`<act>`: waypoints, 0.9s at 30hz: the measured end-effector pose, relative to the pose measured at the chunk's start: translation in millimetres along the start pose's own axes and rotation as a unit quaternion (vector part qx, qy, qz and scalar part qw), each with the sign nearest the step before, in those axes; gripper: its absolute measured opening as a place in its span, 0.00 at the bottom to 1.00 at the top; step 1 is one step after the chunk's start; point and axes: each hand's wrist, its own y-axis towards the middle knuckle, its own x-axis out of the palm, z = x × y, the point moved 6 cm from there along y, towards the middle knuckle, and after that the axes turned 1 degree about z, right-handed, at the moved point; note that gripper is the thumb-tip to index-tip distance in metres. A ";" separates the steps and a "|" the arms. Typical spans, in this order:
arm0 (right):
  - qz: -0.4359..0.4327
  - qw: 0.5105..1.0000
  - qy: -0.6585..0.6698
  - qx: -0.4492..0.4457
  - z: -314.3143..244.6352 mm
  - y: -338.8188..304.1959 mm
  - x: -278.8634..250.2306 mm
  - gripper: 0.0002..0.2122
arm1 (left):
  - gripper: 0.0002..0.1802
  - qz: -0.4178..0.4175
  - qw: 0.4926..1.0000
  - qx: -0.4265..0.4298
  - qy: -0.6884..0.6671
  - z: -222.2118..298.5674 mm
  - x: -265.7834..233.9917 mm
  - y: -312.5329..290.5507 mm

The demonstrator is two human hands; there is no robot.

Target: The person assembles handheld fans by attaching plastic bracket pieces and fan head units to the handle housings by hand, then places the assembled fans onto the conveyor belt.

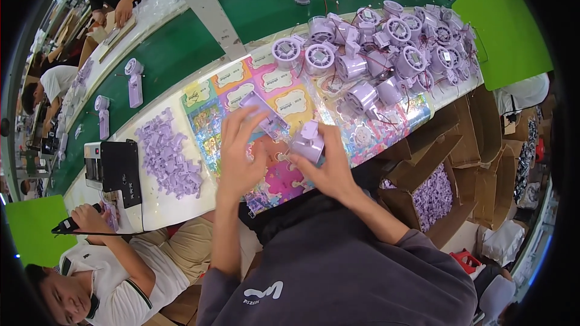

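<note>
My right hand (329, 166) grips a lilac fan head (310, 145), a round plastic housing with a short neck that points up and away from me. Beside it my left hand (240, 154) hovers with fingers spread and slightly blurred, holding nothing that I can see. Just past its fingertips a lilac handle shell (269, 115), long and hollow, lies on the colourful printed sheet (290, 81). Whether the left fingers touch that shell I cannot tell.
A heap of wired fan heads (399, 42) sits at the right. Small lilac parts (169, 154) are piled left, beside a black box (121, 169). A green conveyor (163, 60) runs behind. A co-worker (121, 259) holds a black tool at lower left. Cardboard boxes (477, 175) stand right.
</note>
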 end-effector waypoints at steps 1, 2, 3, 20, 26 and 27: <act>0.017 0.999 -0.032 -0.005 3.2 3.8 -5.3 0.33 | 0.32 0.001 1.000 -0.001 0.001 -3.8 0.3 9.0; 0.017 0.999 -0.034 -0.005 5.2 6.9 -10.2 0.33 | 0.32 -0.035 0.995 0.044 0.083 -3.7 6.8 16.7; -0.008 0.999 -0.042 -0.010 4.6 9.9 -12.2 0.32 | 0.32 -0.071 0.979 0.088 0.169 -4.4 11.7 22.1; -0.063 0.941 -0.200 -0.267 -31.4 34.9 -38.9 0.32 | 0.29 -0.261 0.962 -0.042 0.065 -7.2 21.7 28.8; -0.067 0.924 -0.228 -0.300 -38.6 37.3 -40.6 0.34 | 0.25 -0.227 0.973 -0.037 -0.018 -7.8 12.6 23.9; -0.065 0.924 -0.220 -0.306 -40.4 37.9 -41.4 0.33 | 0.23 -0.224 0.972 -0.058 -0.051 -10.7 13.6 24.6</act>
